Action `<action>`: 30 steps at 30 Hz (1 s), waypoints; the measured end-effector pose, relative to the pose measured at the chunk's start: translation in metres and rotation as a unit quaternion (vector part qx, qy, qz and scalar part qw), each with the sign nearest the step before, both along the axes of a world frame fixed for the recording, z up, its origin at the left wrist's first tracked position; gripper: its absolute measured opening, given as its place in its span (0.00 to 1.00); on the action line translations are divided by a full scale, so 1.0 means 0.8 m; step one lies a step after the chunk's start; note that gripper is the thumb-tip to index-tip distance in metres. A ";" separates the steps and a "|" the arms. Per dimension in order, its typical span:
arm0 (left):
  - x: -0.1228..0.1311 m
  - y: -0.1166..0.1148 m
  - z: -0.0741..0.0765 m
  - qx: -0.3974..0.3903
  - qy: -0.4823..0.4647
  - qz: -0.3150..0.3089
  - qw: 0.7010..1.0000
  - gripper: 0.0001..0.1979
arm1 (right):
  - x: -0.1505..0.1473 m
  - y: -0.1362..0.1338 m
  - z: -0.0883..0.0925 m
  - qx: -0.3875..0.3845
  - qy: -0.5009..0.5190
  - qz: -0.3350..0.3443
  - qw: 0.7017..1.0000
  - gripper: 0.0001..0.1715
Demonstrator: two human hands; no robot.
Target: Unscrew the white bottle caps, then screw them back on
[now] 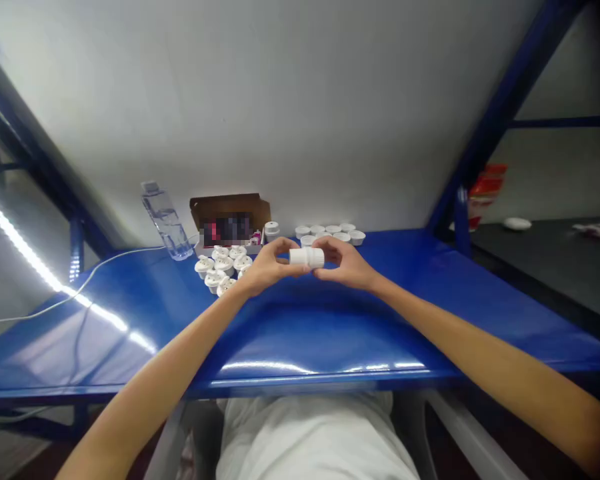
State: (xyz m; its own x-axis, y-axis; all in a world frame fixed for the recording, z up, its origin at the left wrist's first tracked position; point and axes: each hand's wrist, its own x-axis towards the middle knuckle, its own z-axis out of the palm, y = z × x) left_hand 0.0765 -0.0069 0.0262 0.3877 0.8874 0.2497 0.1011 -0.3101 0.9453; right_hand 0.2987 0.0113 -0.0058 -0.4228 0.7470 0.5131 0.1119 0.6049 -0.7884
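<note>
My left hand (270, 267) and my right hand (345, 263) hold a white plastic cylinder (307, 257) between them, one at each end, above the table. The cylinder lies sideways and has a raised ring near its middle. Fingers of both hands are closed around it. Left of my left hand stand several white round fittings (224, 265) with small dark spots on top, some partly hidden by that hand. Behind my hands are several white round cups (333, 230), set close together in rows.
The blue table (300, 333) backs onto a pale wall. An open cardboard box (230, 200) with blurred contents stands at the back, beside a white capped piece (271, 230). A clear water bottle (167, 220) and a white cable (105, 261) are at left. Blue frame posts (463, 220) flank the table.
</note>
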 end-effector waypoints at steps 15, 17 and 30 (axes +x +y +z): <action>-0.009 0.007 0.000 0.060 0.021 -0.028 0.998 0.27 | -0.003 0.001 -0.008 -0.053 -0.013 -0.009 0.998 0.24; -0.009 0.006 0.000 0.043 0.021 -0.017 0.999 0.27 | -0.006 0.002 -0.008 -0.082 -0.001 0.009 0.997 0.24; -0.004 0.001 0.004 -0.069 -0.039 0.004 0.997 0.24 | -0.011 -0.020 0.006 0.119 -0.031 -0.136 0.983 0.29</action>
